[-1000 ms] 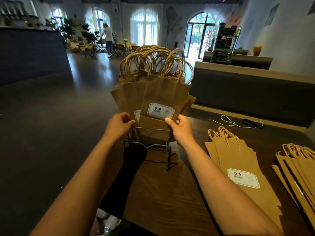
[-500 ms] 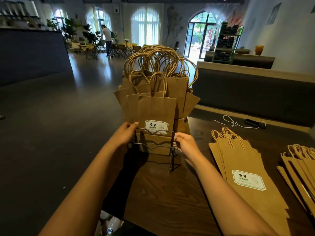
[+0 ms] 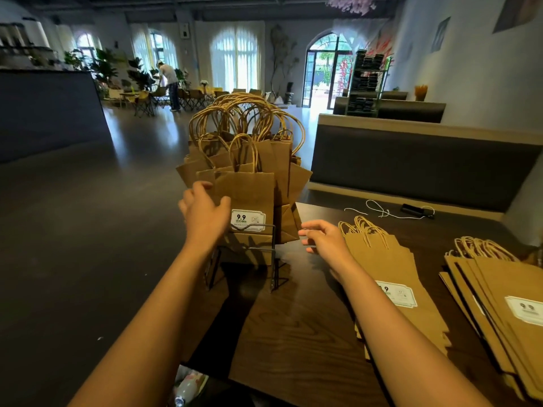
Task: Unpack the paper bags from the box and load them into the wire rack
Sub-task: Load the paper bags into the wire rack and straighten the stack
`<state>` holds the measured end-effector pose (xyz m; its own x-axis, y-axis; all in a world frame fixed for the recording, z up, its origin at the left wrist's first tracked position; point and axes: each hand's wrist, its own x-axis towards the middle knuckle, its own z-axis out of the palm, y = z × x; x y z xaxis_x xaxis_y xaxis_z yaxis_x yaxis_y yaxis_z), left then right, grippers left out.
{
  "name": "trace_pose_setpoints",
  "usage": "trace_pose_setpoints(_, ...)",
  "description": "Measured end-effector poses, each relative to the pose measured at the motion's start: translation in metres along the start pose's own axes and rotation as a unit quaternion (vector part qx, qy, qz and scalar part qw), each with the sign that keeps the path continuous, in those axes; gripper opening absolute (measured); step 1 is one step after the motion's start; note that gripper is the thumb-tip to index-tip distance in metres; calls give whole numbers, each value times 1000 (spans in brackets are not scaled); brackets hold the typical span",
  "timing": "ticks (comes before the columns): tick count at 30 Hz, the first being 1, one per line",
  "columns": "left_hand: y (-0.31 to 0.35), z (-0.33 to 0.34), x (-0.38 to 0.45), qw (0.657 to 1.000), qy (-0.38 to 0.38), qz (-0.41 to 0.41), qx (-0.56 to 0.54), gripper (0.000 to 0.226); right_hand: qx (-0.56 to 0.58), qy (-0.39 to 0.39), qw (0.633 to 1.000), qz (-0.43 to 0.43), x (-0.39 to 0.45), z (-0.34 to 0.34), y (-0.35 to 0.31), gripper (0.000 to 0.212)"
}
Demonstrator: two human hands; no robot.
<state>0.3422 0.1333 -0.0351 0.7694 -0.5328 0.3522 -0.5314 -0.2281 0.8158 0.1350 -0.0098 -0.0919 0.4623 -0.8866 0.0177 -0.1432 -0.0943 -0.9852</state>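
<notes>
Upright paper bags (image 3: 244,195) are packed into the wire rack (image 3: 266,251) on the worktop (image 3: 293,333). The left hand (image 3: 204,212) is laid open against them; the right hand (image 3: 323,237) is held relaxed beside a flat stack (image 3: 390,277).

2 bare forearms, no sleeves or jewellery.
</notes>
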Motion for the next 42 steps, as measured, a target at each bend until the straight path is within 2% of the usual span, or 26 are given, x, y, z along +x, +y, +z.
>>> trace_pose_setpoints(6, 53, 36, -52, 996, 15, 84, -7, 27, -11, 58, 998, 12, -28, -62, 1, 16)
trace_pose_setpoints(11, 75, 83, -109, 982, -47, 149, -106, 15, -143, 144, 979, 18, -47, -122, 22, 17)
trace_pose_setpoints(12, 78, 96, -121, 981, -77, 145, -105, 14, -207, 155, 965, 35, -50, -135, 27, 21)
trace_pose_setpoints(14, 77, 125, -141, 976, -168, 112, -81, 14, -367, 142, 914, 98, -51, -156, 43, 54)
trace_pose_setpoints(16, 70, 158, -160, 957, -279, 66, -31, 21, -435, 113, 880, 153, -54, -172, 62, 84)
trace_pose_setpoints(17, 66, 172, -169, 945, -320, 63, 9, 24, -433, 104, 882, 157, -56, -178, 71, 88)
trace_pose_setpoints(19, 60, 192, -187, 928, -358, 77, 72, 23, -421, 109, 890, 140, -64, -183, 80, 80)
trace_pose_setpoints(21, 57, 201, -198, 929, -354, 76, 82, 31, -415, 125, 893, 120, -67, -188, 86, 69)
trace_pose_setpoints(23, 56, 206, -201, 935, -338, 70, 79, 38, -402, 131, 898, 121, -66, -192, 88, 70)
trace_pose_setpoints(25, 56, 209, -201, 937, -333, 71, 84, 35, -391, 135, 902, 121, -64, -195, 89, 72)
trace_pose_setpoints(29, 56, 208, -195, 939, -331, 54, 72, 34, -399, 150, 898, 107, -72, -194, 75, 53)
trace_pose_setpoints(31, 55, 206, -194, 940, -330, 51, 71, 32, -371, 155, 911, 91, -73, -198, 77, 46)
trace_pose_setpoints(34, 53, 206, -193, 941, -332, 45, 52, 34, -268, 151, 950, 58, -77, -208, 81, 31)
trace_pose_setpoints(37, 53, 205, -190, 939, -340, 43, 27, 27, -148, 142, 978, 23, -90, -212, 69, 16)
trace_pose_setpoints(39, 53, 203, -187, 939, -342, 38, -18, 29, -78, 130, 988, -4, -96, -213, 59, 15)
trace_pose_setpoints(42, 65, 188, -182, 930, -332, 3, -155, 14, -31, 131, 990, -48, -99, -209, 41, 19)
